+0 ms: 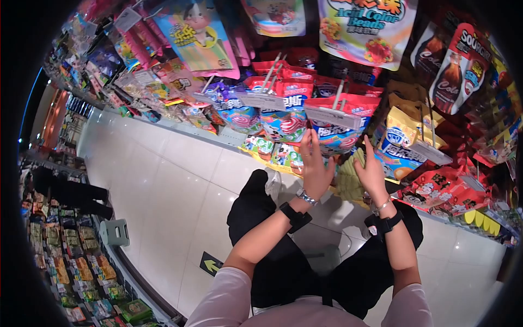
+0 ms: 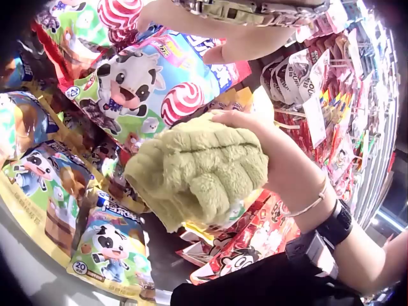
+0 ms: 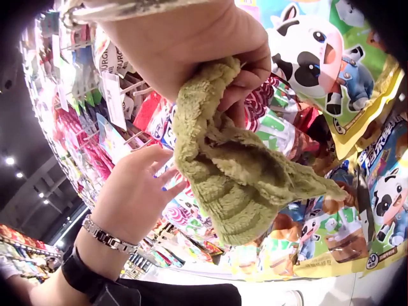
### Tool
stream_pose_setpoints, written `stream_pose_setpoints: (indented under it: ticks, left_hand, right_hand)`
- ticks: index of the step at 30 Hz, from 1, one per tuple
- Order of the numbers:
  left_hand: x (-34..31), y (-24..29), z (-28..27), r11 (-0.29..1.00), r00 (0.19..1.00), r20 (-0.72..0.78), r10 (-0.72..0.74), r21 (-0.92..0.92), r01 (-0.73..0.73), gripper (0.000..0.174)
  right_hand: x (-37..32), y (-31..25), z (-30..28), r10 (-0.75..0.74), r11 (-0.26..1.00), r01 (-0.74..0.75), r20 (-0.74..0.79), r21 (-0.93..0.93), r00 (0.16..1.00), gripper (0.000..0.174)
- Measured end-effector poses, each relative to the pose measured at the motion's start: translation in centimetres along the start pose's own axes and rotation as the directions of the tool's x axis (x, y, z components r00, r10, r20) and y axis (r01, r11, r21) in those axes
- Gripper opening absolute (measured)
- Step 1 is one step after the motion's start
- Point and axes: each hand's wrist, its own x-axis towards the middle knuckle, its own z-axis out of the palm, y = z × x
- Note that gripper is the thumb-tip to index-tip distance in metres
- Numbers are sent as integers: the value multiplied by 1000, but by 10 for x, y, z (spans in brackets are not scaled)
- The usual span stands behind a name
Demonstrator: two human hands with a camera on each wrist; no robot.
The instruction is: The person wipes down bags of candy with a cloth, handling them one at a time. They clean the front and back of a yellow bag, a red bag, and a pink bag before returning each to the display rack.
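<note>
A green ribbed plush cloth [image 1: 351, 177] [image 2: 204, 166] [image 3: 236, 185] hangs from my right hand [image 1: 372, 173] [image 2: 280, 150] [image 3: 217, 44], which grips its upper edge with curled fingers in the right wrist view. My left hand [image 1: 317, 171] [image 2: 210, 32] [image 3: 135, 185] has its fingers mostly straight, at the lower part of a hanging red and blue candy bag [image 1: 338, 139] [image 2: 146, 83] with a cow cartoon. Its fingertips seem to touch the bag; how firmly, I cannot tell.
Similar bags [image 1: 286, 117] hang on hooks to the left, and yellow ones [image 1: 403, 136] to the right. Red packs [image 1: 447, 188] lie low at the right. A tiled floor [image 1: 158, 158] and another stocked shelf [image 1: 81, 267] are at the left.
</note>
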Motion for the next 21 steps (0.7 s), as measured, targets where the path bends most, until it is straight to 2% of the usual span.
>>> stream_pose_setpoints:
  ticks: [2, 3, 7, 9, 11, 13, 14, 15, 16, 17, 19, 20, 21]
  left_hand:
    - [-5, -5, 4, 1000, 1000, -2, 7, 2, -7, 76]
    - [-6, -5, 5, 1000, 1000, -17, 16, 25, -15, 76]
    - [-11, -9, 12, 997, 997, 31, -70, -37, 71, 72]
    - [-10, -4, 16, 987, 992, 64, -111, -113, 117, 71]
    - [-10, -9, 12, 977, 984, 60, -168, -126, 174, 70]
    - [-11, -19, 19, 996, 998, 26, -60, -65, 62, 74]
    - [-10, -21, 17, 997, 998, 15, -67, -37, 67, 74]
    - [-9, -21, 18, 991, 996, 39, -77, -107, 81, 74]
    - [-8, -21, 21, 977, 994, 70, -81, -191, 93, 75]
    - [-6, -21, 22, 975, 994, 76, -82, -199, 95, 75]
    - [-8, -22, 21, 970, 990, 109, -93, -212, 115, 70]
    - [-5, -22, 21, 961, 993, 99, -62, -263, 86, 70]
    - [-7, -20, 19, 959, 992, 106, -64, -267, 91, 70]
  right_hand:
    - [2, 12, 2, -69, 997, 73, -106, 38, 992, 70]
    - [3, -3, -10, 139, 964, -152, 78, 217, 987, 69]
    - [12, 17, 9, -105, 923, 153, -151, 354, 983, 67]
    - [11, 17, 8, 3, 902, 11, -31, 431, 1000, 67]
    - [12, 22, 14, -27, 885, 19, 11, 466, 1000, 67]
    - [11, 19, 16, -55, 910, 78, -70, 407, 996, 66]
    - [10, 14, 13, -32, 882, 38, -20, 469, 999, 66]
    - [8, 13, 10, -4, 855, -10, 26, 519, 1000, 66]
    - [8, 20, 17, -43, 906, 55, -39, 420, 998, 66]
    - [8, 17, 13, -35, 909, 49, -41, 414, 999, 66]
    - [1, 5, 5, 65, 929, -84, 63, 359, 996, 65]
    - [-2, 3, 7, -3, 960, 14, -38, 279, 999, 61]
    - [-6, 1, 6, 6, 961, 5, -38, 277, 999, 61]
